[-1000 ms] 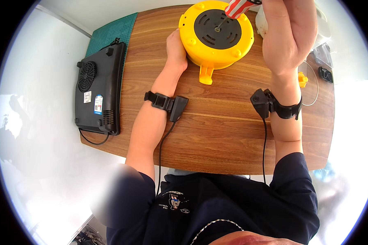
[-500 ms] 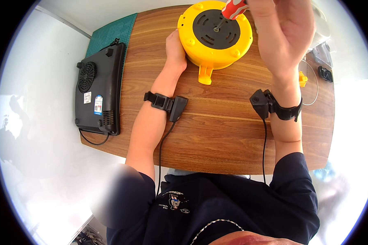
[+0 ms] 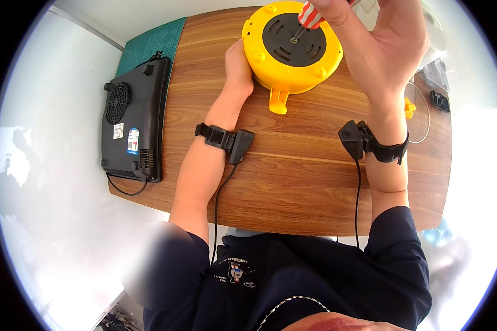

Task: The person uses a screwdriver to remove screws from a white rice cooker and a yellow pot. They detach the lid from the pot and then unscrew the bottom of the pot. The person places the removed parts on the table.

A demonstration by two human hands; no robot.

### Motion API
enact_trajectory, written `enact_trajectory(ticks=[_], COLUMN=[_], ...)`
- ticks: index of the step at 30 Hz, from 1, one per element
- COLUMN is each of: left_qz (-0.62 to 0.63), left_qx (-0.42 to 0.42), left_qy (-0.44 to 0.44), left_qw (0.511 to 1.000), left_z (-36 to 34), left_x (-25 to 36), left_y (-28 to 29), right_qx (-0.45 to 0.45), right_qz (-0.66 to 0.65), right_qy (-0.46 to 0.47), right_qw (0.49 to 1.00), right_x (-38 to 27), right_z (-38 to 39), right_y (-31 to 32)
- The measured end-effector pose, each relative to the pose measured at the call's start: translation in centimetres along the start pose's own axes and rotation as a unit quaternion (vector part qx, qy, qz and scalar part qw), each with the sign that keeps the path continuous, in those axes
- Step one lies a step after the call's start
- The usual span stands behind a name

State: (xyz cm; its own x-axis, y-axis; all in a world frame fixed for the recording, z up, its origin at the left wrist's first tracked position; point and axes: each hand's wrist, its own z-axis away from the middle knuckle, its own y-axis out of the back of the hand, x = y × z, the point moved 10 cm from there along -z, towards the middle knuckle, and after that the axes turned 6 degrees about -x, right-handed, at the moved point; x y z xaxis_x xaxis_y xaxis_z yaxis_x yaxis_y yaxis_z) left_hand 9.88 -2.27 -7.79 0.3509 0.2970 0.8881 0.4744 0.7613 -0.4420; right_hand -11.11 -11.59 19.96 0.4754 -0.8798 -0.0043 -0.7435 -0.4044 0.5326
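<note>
A round yellow housing with a black slotted disc on its upper face lies at the far side of the table. Against its left side rests my left hand, curled and bracing it, with the fingertips hidden. My right hand grips a screwdriver with a red and white handle. Its shaft slants down to a screw at the disc's centre. The fingers of that hand partly run out of the upper edge. A short yellow leg juts from the housing toward me.
At the left a black appliance with a round fan grille lies on the table, partly over a green cutting mat. To the right are a small yellow part, a white cable and a small black object.
My right hand has turned on the screwdriver and its palm has opened out more. The housing has shifted very slightly to the right; the screwdriver tip stays at its centre.
</note>
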Motion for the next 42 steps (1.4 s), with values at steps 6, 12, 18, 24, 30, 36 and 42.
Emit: enact_trajectory(ticks=[6,12,18,24,30,36,42], left_qz=[-0.003,0.002,-0.001,-0.002,-0.004,-0.007,-0.002], left_qx=[0.009,0.011,0.004,0.01,0.006,0.007,0.003], left_qy=[-0.005,-0.002,0.003,0.002,0.001,0.0,0.008], left_qw=[1.0,1.0,1.0,1.0,1.0,1.0,1.0], left_z=[-0.1,0.0,-0.2,-0.3,-0.1,0.1,-0.3], left_x=[-0.2,-0.1,-0.3,-0.4,-0.1,0.0,-0.3], left_y=[0.7,0.4,-0.1,0.7,0.2,0.5,0.2], right_qx=[0.15,0.06,0.116,0.154,0.05,0.186,0.039], right_qz=[-0.098,0.059,-0.016,-0.121,0.025,-0.136,-0.022], right_qy=[-0.024,0.046,0.028,-0.036,0.081,0.018,0.022], right_qw=[0.984,0.995,0.993,0.98,0.995,0.973,0.999], right_x=[-1.6,-2.4,-0.8,-0.8,-1.2,-0.2,-1.4], right_z=[0.0,-0.4,0.6,0.0,0.1,0.7,-0.4], right_y=[-1.5,-0.3,0.6,-0.5,0.4,-1.3,0.1])
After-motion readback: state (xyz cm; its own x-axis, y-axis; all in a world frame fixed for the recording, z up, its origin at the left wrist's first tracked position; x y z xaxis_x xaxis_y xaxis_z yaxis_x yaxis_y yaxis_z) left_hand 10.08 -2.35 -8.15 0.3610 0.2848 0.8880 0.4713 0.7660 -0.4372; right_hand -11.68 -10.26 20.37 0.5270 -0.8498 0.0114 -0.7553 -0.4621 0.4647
